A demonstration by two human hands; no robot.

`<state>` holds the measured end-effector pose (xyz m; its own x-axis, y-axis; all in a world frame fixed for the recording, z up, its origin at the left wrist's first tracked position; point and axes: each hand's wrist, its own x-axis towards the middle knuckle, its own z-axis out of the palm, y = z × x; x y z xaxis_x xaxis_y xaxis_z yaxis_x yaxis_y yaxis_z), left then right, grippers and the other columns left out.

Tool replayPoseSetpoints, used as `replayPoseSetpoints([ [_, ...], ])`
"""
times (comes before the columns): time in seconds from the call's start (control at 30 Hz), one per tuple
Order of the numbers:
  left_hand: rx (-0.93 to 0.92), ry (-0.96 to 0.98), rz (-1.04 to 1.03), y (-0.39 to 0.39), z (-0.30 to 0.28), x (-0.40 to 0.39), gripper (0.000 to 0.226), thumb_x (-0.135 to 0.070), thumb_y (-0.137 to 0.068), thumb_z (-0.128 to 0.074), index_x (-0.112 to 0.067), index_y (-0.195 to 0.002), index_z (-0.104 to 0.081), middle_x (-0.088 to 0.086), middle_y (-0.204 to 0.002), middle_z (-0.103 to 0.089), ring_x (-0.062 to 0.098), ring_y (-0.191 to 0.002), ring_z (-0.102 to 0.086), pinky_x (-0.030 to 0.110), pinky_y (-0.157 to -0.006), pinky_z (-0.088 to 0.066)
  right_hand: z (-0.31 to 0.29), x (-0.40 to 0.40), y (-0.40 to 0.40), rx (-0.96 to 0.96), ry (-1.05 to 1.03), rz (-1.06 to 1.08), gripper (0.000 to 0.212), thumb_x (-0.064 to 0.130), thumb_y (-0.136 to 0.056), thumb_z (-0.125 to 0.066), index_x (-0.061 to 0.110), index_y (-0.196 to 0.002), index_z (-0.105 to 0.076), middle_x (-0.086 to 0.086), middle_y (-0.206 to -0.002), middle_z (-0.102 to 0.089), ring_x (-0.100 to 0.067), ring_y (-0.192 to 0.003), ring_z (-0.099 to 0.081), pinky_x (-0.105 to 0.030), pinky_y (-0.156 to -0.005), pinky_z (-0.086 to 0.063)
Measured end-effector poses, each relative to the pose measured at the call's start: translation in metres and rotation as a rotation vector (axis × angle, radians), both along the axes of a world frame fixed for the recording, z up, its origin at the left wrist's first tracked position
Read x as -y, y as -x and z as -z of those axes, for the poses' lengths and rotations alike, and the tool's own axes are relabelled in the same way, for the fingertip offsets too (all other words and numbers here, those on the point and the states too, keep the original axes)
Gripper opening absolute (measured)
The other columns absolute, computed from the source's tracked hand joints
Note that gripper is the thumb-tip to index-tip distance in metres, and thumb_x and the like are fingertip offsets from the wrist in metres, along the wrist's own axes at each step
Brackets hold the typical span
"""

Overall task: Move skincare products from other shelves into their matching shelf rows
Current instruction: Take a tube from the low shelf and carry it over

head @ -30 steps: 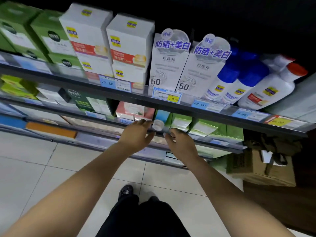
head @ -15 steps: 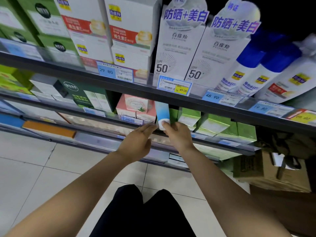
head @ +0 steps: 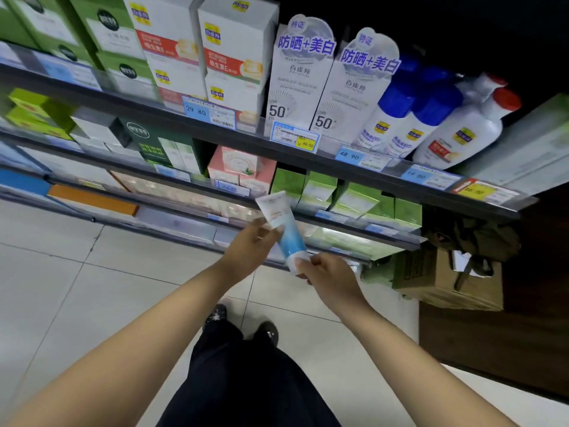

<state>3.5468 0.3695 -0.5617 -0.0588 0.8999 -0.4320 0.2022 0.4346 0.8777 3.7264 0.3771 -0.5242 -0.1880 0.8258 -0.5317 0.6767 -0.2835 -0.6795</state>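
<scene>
A blue-and-white skincare tube (head: 284,229) is held in front of the lower shelves, cap end towards me, tilted up to the left. My right hand (head: 326,274) pinches its cap end. My left hand (head: 251,246) touches the tube's left side with its fingertips. Behind the tube stands a row of green boxes (head: 348,198) on the second shelf, with pink boxes (head: 241,171) to their left. The top shelf carries white SPF 50 boxes (head: 308,84) and white bottles with blue caps (head: 397,118).
The top shelf's front rail (head: 246,140) with price tags juts out above my hands. A cardboard box (head: 449,282) sits on the floor at the right under the shelves. Pale floor tiles (head: 92,288) lie to the left. My shoes (head: 243,325) show below.
The tube has come out of the second shelf, down and towards me, held by my right hand. My left hand has followed alongside it.
</scene>
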Motion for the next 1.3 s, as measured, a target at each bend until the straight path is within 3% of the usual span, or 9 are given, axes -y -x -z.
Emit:
replayPoseSetpoints([
  [0.17, 0.257, 0.038, -0.249, 0.002, -0.01, 0.028, 0.036, -0.031, -0.088, -0.065, -0.015, -0.118, -0.055, 0.002, -0.111, -0.068, 0.017, -0.095, -0.068, 0.042, -0.087, -0.055, -0.015, 0.017, 0.0, 0.044, -0.003, -0.144, 0.024, 0.046, -0.084, -0.058, 0.025, -0.09, -0.064, 0.006, -0.087, -0.067, -0.014, -0.083, -0.061, -0.035, -0.076, -0.049],
  [0.4, 0.177, -0.189, -0.413, 0.049, -0.074, 0.092, 0.036, -0.014, -0.085, -0.069, -0.014, -0.117, -0.053, 0.002, -0.108, -0.066, 0.014, -0.099, -0.064, 0.03, -0.085, -0.054, -0.039, 0.044, 0.054, -0.095, -0.085, -0.273, 0.021, 0.036, -0.078, -0.069, 0.029, -0.097, -0.062, 0.016, -0.094, -0.068, 0.002, -0.086, -0.063, -0.031, -0.085, -0.052],
  [0.5, 0.149, -0.299, -0.467, 0.093, -0.109, 0.141, 0.041, -0.012, -0.084, -0.068, -0.014, -0.121, -0.051, -0.004, -0.112, -0.065, 0.005, -0.101, -0.063, 0.024, -0.084, -0.054, -0.067, 0.069, 0.108, -0.178, -0.167, -0.396, 0.023, 0.036, -0.075, -0.072, 0.036, -0.095, -0.059, 0.014, -0.093, -0.068, -0.002, -0.088, -0.064, -0.035, -0.086, -0.052],
  [0.57, 0.111, -0.346, -0.5, 0.125, -0.129, 0.18, 0.041, -0.012, -0.083, -0.07, -0.013, -0.12, -0.051, -0.002, -0.112, -0.066, 0.008, -0.102, -0.064, 0.026, -0.084, -0.054, -0.088, 0.092, 0.151, -0.244, -0.226, -0.464, 0.031, 0.043, -0.071, -0.073, 0.038, -0.099, -0.06, 0.012, -0.096, -0.069, -0.005, -0.09, -0.065, -0.038, -0.086, -0.053],
  [0.77, -0.02, -0.539, -0.579, 0.227, -0.196, 0.292, 0.032, -0.004, -0.08, -0.071, -0.015, -0.106, -0.058, -0.001, -0.101, -0.072, 0.016, -0.093, -0.068, 0.027, -0.077, -0.054, -0.161, 0.184, 0.285, -0.463, -0.401, -0.644, 0.033, 0.027, -0.079, -0.073, 0.03, -0.109, -0.059, 0.014, -0.102, -0.068, 0.001, -0.09, -0.063, -0.032, -0.082, -0.054],
  [0.83, -0.145, -0.611, -0.581, 0.258, -0.226, 0.324, 0.028, -0.011, -0.082, -0.07, -0.024, -0.103, -0.058, -0.008, -0.1, -0.071, 0.011, -0.094, -0.067, 0.023, -0.077, -0.053, -0.19, 0.212, 0.321, -0.538, -0.465, -0.675, 0.032, 0.03, -0.081, -0.072, 0.028, -0.109, -0.058, 0.015, -0.102, -0.067, 0.001, -0.091, -0.063, -0.032, -0.083, -0.054],
  [0.93, -0.568, -0.662, -0.542, 0.302, -0.267, 0.368, 0.026, -0.028, -0.087, -0.065, -0.031, -0.111, -0.055, -0.013, -0.106, -0.065, 0.007, -0.099, -0.061, 0.029, -0.086, -0.051, -0.232, 0.243, 0.364, -0.618, -0.552, -0.711, 0.034, 0.034, -0.081, -0.073, 0.024, -0.11, -0.058, 0.015, -0.104, -0.067, 0.001, -0.092, -0.062, -0.028, -0.082, -0.053],
  [1.07, -1.091, -0.641, -0.493, 0.356, -0.313, 0.411, 0.054, -0.054, -0.089, -0.046, -0.017, -0.128, -0.053, -0.002, -0.12, -0.058, 0.014, -0.111, -0.052, 0.029, -0.094, -0.043, -0.282, 0.262, 0.408, -0.726, -0.657, -0.736, 0.032, 0.026, -0.079, -0.075, 0.028, -0.105, -0.058, 0.012, -0.102, -0.067, -0.008, -0.091, -0.064, -0.032, -0.079, -0.054],
  [1.3, -1.52, -0.688, -0.572, 0.441, -0.366, 0.431, 0.051, -0.043, -0.086, -0.048, -0.011, -0.126, -0.057, 0.006, -0.119, -0.061, 0.022, -0.112, -0.054, 0.036, -0.096, -0.042, -0.351, 0.258, 0.491, -0.877, -0.772, -0.774, 0.033, 0.023, -0.081, -0.073, 0.028, -0.109, -0.057, 0.015, -0.1, -0.067, -0.003, -0.089, -0.064, -0.024, -0.075, -0.054],
])
